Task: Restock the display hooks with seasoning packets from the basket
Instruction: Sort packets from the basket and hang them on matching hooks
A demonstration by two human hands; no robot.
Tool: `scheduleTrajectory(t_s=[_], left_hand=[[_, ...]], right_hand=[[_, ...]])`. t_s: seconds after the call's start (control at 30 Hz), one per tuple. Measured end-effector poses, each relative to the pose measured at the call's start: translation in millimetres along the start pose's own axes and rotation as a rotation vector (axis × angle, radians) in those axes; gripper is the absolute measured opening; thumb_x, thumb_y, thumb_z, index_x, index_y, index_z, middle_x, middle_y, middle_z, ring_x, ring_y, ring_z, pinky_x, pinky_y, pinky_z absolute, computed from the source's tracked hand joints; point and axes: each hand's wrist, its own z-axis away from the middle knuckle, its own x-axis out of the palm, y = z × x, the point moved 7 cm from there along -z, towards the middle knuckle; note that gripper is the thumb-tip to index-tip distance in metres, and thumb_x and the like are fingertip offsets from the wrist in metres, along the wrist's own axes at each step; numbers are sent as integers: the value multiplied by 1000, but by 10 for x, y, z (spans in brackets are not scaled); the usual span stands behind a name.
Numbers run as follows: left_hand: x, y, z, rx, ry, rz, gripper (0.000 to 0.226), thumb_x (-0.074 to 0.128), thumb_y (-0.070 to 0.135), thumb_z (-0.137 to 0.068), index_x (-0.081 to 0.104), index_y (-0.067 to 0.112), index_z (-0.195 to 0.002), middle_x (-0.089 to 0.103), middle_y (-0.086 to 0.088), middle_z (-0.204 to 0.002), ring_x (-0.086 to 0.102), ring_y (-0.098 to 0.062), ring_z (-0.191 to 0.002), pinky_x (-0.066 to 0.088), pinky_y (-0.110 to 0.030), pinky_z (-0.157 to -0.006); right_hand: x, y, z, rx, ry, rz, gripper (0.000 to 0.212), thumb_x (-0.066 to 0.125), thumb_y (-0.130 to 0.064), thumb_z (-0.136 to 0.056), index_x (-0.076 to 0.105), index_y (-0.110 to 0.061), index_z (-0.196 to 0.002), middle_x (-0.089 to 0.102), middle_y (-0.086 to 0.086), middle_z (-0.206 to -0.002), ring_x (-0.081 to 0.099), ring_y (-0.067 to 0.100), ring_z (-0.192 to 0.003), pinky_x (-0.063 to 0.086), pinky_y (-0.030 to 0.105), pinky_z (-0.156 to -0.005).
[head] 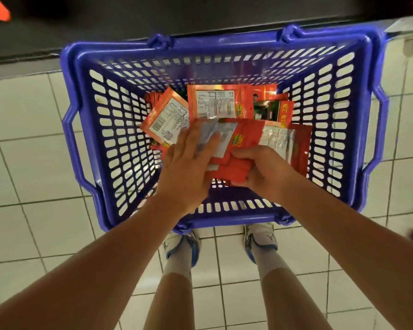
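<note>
Both hands reach into the basket of seasoning packets.

Right hand [264, 169] clamps a red packet bundle [236, 160]; left hand [188, 163] lies flat, fingers straight, on it. Beyond, loose packets [215, 103] show barcodes inside the blue basket [86, 129]; print seems too blurred to read.

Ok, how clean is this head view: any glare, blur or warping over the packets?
Head view: glare whitens the clear packet under the left hand; the packets gripped by the right hand are motion-smeared; the wide lens bows the blue basket rim; the top strip is dark.
</note>
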Motion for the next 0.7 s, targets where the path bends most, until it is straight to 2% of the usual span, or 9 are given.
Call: scheduleTrajectory(t_s=[0.07,0.1,0.17,0.23,0.3,0.4,0.5,0.63,0.7], left_hand=[[-27,5,-29,-14,26,221,72,61,14,-92,32,29,-156,33,-10,-162,36,-33,-146,40,-45,-113],[-49,-34,-25,-67,52,390,60,57,9,-94,45,28,-149,55,-10,-145,61,-27,-121,52,-31,-95],[-99,-153,-9,-203,120,525,38,53,11,-100,61,22,-136,72,-9,-114,67,-13,-77,45,-11,-60],[-60,-344,13,-367,135,651,27,56,19,-102,65,17,-127,74,-3,-110,68,-9,-76,45,-9,-54],[28,-548,61,-508,140,879,18,62,22,-99,69,23,-115,72,16,-93,67,5,-66,47,-8,-47],[126,-792,139,-628,141,1069,12,69,22,-95,70,34,-97,69,26,-68,68,9,-64,48,-12,-45],[178,-946,209,-687,141,1151,14,74,23,-91,69,34,-85,72,22,-68,64,6,-76,51,-25,-54],[183,-972,286,-723,101,1197,15,82,25,-82,73,32,-92,78,14,-85,76,-29,-82,56,-41,-66],[135,-901,303,-709,53,1197,21,84,24,-80,74,30,-98,79,10,-90,76,-29,-86,61,-49,-79]], right_hand=[[117,-39,35,13,-77,19,28,59,-19,-97,64,-12,-124,75,12,-113,75,29,-91,58,32,-59],[144,-75,37,6,-90,31,28,59,-27,-98,65,-10,-119,75,12,-108,74,28,-83,57,32,-59],[114,-165,-7,-14,-39,30,44,53,-50,-100,65,-8,-109,71,10,-85,68,26,-68,57,34,-61],[-13,-247,-113,-23,106,28,54,48,-60,-99,65,-9,-104,67,6,-76,68,25,-69,57,33,-62],[-179,-288,-235,-29,268,96,47,57,-55,-97,68,-10,-103,71,7,-83,70,26,-78,57,34,-67],[-326,-276,-402,1,415,234,31,67,-40,-95,68,-10,-104,75,13,-100,73,29,-90,57,38,-75],[-297,-262,-528,-4,415,286,19,68,-29,-93,70,-10,-98,74,12,-102,73,28,-87,57,40,-76],[1,-130,-581,-58,142,298,45,66,-56,-89,72,-19,-114,77,7,-109,73,29,-103,59,45,-85],[165,-52,-501,-91,37,329,41,67,-58,-86,72,-22,-104,78,6,-104,75,28,-98,60,45,-83]])
